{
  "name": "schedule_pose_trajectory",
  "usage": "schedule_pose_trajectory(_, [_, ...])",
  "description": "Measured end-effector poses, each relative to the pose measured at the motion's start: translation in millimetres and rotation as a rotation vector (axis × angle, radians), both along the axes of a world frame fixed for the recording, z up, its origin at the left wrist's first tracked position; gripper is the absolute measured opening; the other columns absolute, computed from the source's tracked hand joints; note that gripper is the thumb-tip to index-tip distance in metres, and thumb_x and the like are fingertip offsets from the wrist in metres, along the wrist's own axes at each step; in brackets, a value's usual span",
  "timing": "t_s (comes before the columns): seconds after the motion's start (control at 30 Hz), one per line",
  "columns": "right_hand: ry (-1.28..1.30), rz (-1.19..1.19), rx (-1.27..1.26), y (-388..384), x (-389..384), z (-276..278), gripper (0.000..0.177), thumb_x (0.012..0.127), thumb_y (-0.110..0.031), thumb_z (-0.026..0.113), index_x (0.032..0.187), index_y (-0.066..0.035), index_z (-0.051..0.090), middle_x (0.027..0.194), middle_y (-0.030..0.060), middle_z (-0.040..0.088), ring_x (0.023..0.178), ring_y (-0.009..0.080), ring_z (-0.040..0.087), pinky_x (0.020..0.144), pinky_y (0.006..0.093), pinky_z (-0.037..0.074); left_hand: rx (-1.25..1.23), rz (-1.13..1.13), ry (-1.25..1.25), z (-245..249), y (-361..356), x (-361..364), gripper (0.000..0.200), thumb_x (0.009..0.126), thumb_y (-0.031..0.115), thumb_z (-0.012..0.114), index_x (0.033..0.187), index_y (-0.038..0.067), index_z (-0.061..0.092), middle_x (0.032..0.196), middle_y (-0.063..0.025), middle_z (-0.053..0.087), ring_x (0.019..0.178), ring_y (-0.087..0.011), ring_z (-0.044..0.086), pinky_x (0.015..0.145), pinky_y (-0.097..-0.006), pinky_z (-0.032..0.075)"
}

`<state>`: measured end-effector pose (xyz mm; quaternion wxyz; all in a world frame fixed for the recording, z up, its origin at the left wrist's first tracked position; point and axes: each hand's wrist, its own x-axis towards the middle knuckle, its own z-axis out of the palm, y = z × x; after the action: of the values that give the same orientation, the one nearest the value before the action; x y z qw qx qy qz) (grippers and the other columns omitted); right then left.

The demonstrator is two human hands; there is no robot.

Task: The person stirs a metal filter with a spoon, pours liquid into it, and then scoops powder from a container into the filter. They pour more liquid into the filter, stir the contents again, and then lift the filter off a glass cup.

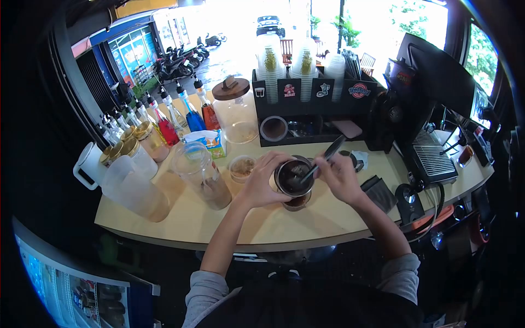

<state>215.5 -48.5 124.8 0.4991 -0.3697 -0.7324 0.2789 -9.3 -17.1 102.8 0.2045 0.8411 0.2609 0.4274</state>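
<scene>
My left hand (261,183) is wrapped round the side of a round container (281,188) with dark contents, tipped so that its mouth faces me. In my right hand (340,177) is a long dark-handled utensil (333,147), its lower end inside the container's mouth. The kind of its head is hidden in the dark contents. Directly below the container, a clear vessel with brown contents (298,204) shows in part on the counter. Left of my left hand sits a small tub of light brown stuff (241,168).
On the wooden counter (262,227) at left stand a tall clear pitcher (201,177), a frosted jug (134,188) and several syrup bottles (191,112). A lidded glass jar (236,117) and a black cup rack (314,131) line the back. At right is a coffee machine (432,156).
</scene>
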Motion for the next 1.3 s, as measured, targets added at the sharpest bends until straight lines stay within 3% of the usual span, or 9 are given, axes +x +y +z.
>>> schedule_pose_trajectory(0.1, [0.096,-0.071,-0.051,-5.4,-6.3,6.5,0.021,0.098,-0.013,0.051,0.09,0.003,0.062,0.069,0.0044,0.062,0.066,0.0098,0.061,0.062,0.0262,0.049,0.025,0.019,0.009,-0.1,-1.3,0.6,0.073,0.051,0.022,0.084,0.117,0.011,0.055,0.116,-0.0087,0.056,0.115,-0.0311,0.05,0.102,-0.0429,0.037])
schedule_pose_trajectory(0.17, [0.119,0.041,-0.066,-4.7,-8.8,0.0,0.02,0.098,-0.013,0.051,0.091,0.003,0.061,0.069,0.0042,0.062,0.066,0.0098,0.06,0.062,0.0258,0.048,0.043,0.031,0.016,-1.6,-1.5,0.4,0.073,0.051,0.022,0.084,0.117,0.011,0.055,0.116,-0.0085,0.056,0.115,-0.031,0.05,0.103,-0.0434,0.036])
schedule_pose_trajectory(0.2, [-0.003,0.033,-0.024,-3.0,-4.7,1.3,0.019,0.098,-0.013,0.052,0.093,0.003,0.061,0.07,0.0046,0.061,0.066,0.0099,0.059,0.061,0.0259,0.047,0.062,0.044,0.023,-2.1,-1.5,0.3,0.073,0.051,0.022,0.084,0.117,0.011,0.055,0.116,-0.0083,0.056,0.115,-0.031,0.05,0.103,-0.0438,0.036])
schedule_pose_trajectory(0.43, [-0.13,0.099,-0.028,6.2,7.1,24.1,0.017,0.096,-0.012,0.053,0.093,0.003,0.061,0.067,0.0056,0.057,0.064,0.0115,0.056,0.061,0.0276,0.046,0.098,0.012,0.056,4.4,-3.1,-0.4,0.073,0.05,0.022,0.084,0.117,0.011,0.055,0.116,-0.0083,0.056,0.115,-0.0308,0.05,0.103,-0.0439,0.036])
schedule_pose_trajectory(0.83, [-0.101,0.127,0.044,2.0,-8.4,25.8,0.02,0.096,-0.014,0.053,0.088,0.003,0.062,0.067,0.0071,0.061,0.062,0.013,0.059,0.058,0.0296,0.048,0.129,0.04,0.06,-0.9,-5.6,1.2,0.075,0.049,0.021,0.084,0.117,0.01,0.054,0.114,-0.0094,0.055,0.113,-0.0321,0.051,0.102,-0.0435,0.037])
schedule_pose_trajectory(1.0, [-0.12,0.002,-0.034,0.6,-2.2,19.4,0.021,0.096,-0.014,0.053,0.089,0.004,0.062,0.068,0.0079,0.062,0.065,0.0109,0.061,0.059,0.0283,0.049,0.049,0.06,-0.05,-3.9,-9.3,-0.9,0.074,0.049,0.019,0.084,0.116,0.01,0.054,0.113,-0.0088,0.055,0.112,-0.0309,0.052,0.099,-0.0418,0.04])
schedule_pose_trajectory(1.07, [0.042,0.027,-0.046,0.5,-1.9,9.2,0.021,0.097,-0.013,0.052,0.09,0.004,0.062,0.07,0.0079,0.063,0.068,0.0097,0.062,0.062,0.027,0.05,0.051,0.08,-0.078,-8.6,-8.0,-0.2,0.074,0.049,0.019,0.085,0.116,0.01,0.054,0.112,-0.0089,0.055,0.11,-0.0294,0.053,0.097,-0.0408,0.041])
schedule_pose_trajectory(1.17, [0.09,-0.008,-0.013,-5.4,-9.1,12.4,0.022,0.097,-0.014,0.051,0.091,0.005,0.062,0.072,0.0078,0.065,0.069,0.0098,0.062,0.064,0.027,0.051,0.026,0.103,-0.172,-15.8,-8.4,4.4,0.075,0.049,0.02,0.086,0.115,0.008,0.053,0.11,-0.009,0.055,0.106,-0.0265,0.055,0.093,-0.0386,0.044])
schedule_pose_trajectory(1.3, [0.003,-0.003,-0.013,-6.0,-6.1,5.9,0.022,0.097,-0.014,0.051,0.093,0.005,0.062,0.073,0.0074,0.066,0.069,0.0102,0.063,0.065,0.0267,0.052,0.07,0.176,-0.23,-20.2,-10.8,9.1,0.079,0.05,0.023,0.089,0.115,0.005,0.049,0.11,-0.0094,0.054,0.101,-0.0219,0.056,0.087,-0.0335,0.045])
